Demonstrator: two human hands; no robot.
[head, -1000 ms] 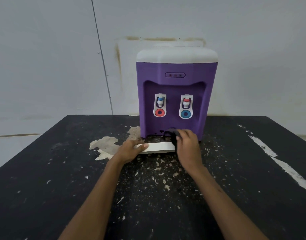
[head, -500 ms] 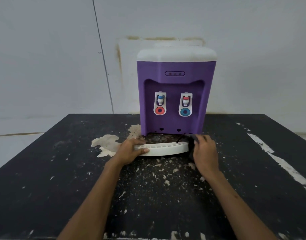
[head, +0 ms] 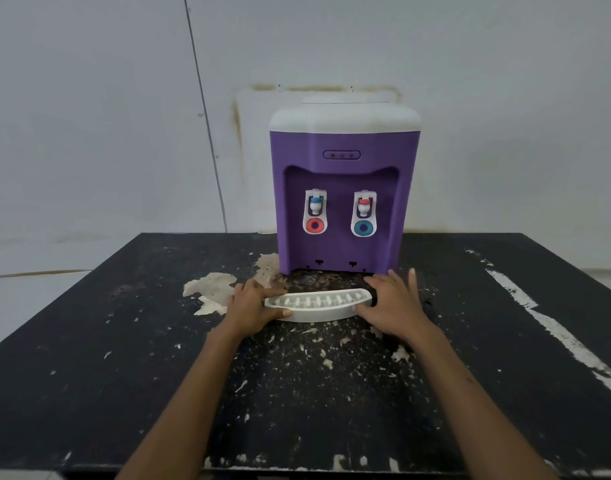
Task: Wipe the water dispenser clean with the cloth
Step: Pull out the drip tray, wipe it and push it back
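Left grip [head: 250, 306] is closed on the left end of the white, slotted, curved plastic drip tray [head: 317, 304], thumb over the front rim and fingers curled behind the rear edge. Right grip [head: 397, 306] sits at the tray's right end with fingers spread and largely straight, thumb against the front wall. It clasps nothing that can be confirmed. A dark patch at that end, partly under the right palm, is probably the dark cloth [head: 376, 296], though its outline cannot be settled against the black, paint-flaked desk [head: 124, 341].

Position of task item: the purple plastic water dispenser with a white top [head: 343, 174] stands upright at the far middle of the desk, close to the wall, its 2 taps facing the person. The drip tray lies flat on the desk just in front of the dispenser's base and apart from it, with a strip of soiled desk showing between them.

Governing relation: the tray's long axis runs left to right, parallel to the dispenser's front, with 1 grip at each end. The cloth, if correctly identified, is at the right end, so the right grip is the nearer. Assessment: a wipe of the tray would travel leftward along that axis toward the left grip, which serves as the anchor. The dispenser body lies directly beyond the tray, further from both grips.
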